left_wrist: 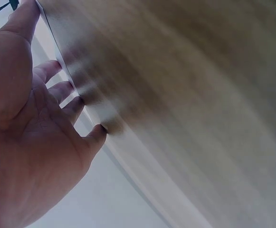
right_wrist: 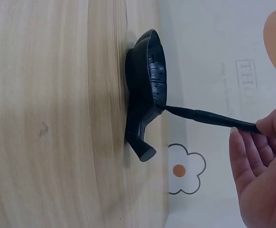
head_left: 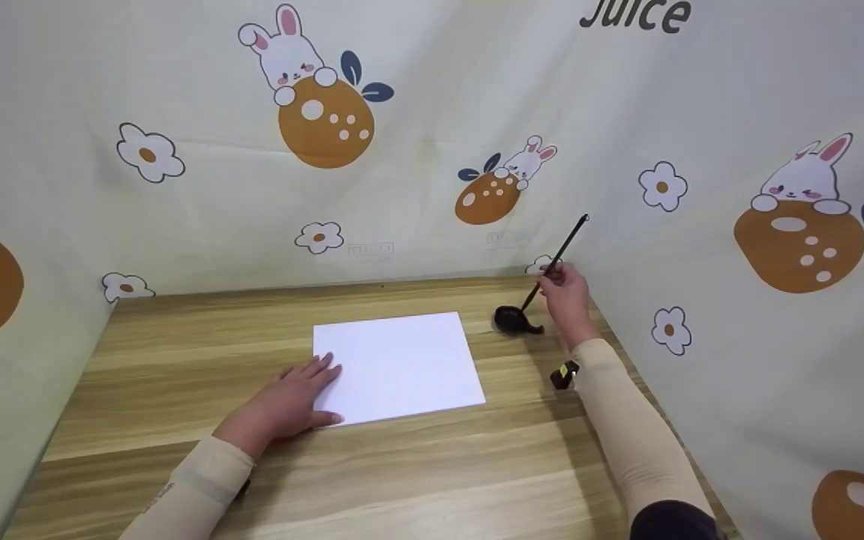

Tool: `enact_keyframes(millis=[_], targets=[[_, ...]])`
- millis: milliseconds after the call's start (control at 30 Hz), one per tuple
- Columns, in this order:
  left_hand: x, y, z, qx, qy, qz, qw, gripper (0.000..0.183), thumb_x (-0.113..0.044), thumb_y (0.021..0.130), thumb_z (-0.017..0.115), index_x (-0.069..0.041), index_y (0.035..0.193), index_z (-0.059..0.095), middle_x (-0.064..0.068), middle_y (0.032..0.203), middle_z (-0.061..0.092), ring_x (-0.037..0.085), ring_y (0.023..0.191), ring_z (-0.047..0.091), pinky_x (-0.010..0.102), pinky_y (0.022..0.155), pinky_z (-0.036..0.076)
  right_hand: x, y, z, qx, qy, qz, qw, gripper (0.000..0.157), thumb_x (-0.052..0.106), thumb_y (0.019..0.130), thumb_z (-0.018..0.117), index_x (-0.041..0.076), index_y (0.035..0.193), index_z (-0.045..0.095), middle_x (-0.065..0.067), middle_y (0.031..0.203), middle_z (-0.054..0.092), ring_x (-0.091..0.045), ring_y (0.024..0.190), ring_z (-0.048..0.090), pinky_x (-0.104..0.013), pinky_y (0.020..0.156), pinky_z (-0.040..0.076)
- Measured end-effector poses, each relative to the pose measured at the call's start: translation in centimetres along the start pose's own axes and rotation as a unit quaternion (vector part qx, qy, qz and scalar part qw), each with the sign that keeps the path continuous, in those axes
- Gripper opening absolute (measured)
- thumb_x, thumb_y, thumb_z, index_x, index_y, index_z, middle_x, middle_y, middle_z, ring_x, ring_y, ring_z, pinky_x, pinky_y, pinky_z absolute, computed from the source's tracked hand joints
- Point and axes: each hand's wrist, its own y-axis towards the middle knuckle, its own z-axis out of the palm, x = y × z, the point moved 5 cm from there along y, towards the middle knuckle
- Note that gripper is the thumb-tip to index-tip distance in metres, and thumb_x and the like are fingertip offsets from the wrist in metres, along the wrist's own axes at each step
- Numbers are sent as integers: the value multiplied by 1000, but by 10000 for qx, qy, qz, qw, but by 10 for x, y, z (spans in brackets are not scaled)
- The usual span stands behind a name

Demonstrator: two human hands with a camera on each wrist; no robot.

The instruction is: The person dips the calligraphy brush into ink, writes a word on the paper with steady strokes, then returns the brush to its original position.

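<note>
A sheet of white paper (head_left: 402,367) lies flat on the wooden table. My left hand (head_left: 289,397) rests at its left edge, fingers spread, thumb and fingertips on the sheet. In the left wrist view, the palm of that left hand (left_wrist: 38,128) shows from below. Between thumb and fingers, my right hand (head_left: 568,300) pinches the handle of a black writing brush (head_left: 567,244), held at a slant. The brush tip is down in a small black ink dish (head_left: 508,320) with a curved stem. The right wrist view shows dark wet ink inside the dish (right_wrist: 138,90); the bristles are hidden.
The wood-grain table (head_left: 177,360) runs back to a pale curtain (head_left: 417,225) printed with rabbits, oranges and flowers, which also hangs on both sides. A small black device (head_left: 563,375) sits at the right wrist.
</note>
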Motion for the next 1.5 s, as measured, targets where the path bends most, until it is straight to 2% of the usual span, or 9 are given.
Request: enact_keyframes(millis=[133,433,633,800,1033,1200,1300,1500], targets=[[0,-1,-1,-21,21,11,10000,91,-54,103,76,-2,169,42,24,178,30,48,164,27,79,124,25,3,1,0,16,-32,-32,10000,26,-3,103,69,-15,126,67,-31,118,71,-22,98,71,-20,79,59],[1,-4,-3,20,11,-52,10000,91,-54,103,76,-3,169,42,23,179,29,48,164,27,80,124,24,9,3,-4,-106,-324,19,9994,17,1,105,69,-8,120,68,-16,115,75,-27,105,71,-23,83,57],[3,-2,-3,30,16,-53,10000,91,-54,103,75,-4,170,41,22,180,28,48,165,25,78,126,23,15,1,-3,-91,-226,5,9997,24,2,106,68,-12,125,66,-22,121,74,-31,110,72,-23,85,58],[5,-2,-3,18,84,-66,9999,91,-55,103,75,-5,171,40,22,180,28,47,165,25,77,127,22,28,-5,2,-124,108,-96,9998,19,2,106,69,-10,121,67,-27,120,72,-29,105,72,-24,84,59],[2,-3,-4,3,-42,-118,9999,91,-53,102,77,-4,170,41,22,180,27,46,166,24,75,128,21,47,-20,21,16,652,-297,9974,21,5,107,70,-11,120,67,-32,120,70,-29,101,73,-28,83,62],[1,-3,-2,35,-110,-95,9999,92,-53,102,77,-4,170,40,22,180,26,47,166,23,75,128,20,60,-33,38,76,718,-574,9957,15,2,105,72,-9,114,70,-28,109,73,-41,99,73,-38,82,65],[1,-2,0,18,-90,-49,9999,92,-54,102,76,-3,170,40,23,180,26,47,166,23,75,129,20,68,-40,50,124,814,-734,9939,12,1,104,73,-9,111,71,-27,103,74,-45,96,74,-39,80,65],[1,1,2,-31,23,-1,10000,93,-56,102,76,-4,170,41,23,179,27,48,165,24,75,128,22,80,-55,79,444,1096,-920,9887,12,-2,103,73,-12,109,70,-21,98,75,-39,92,75,-41,79,66]])
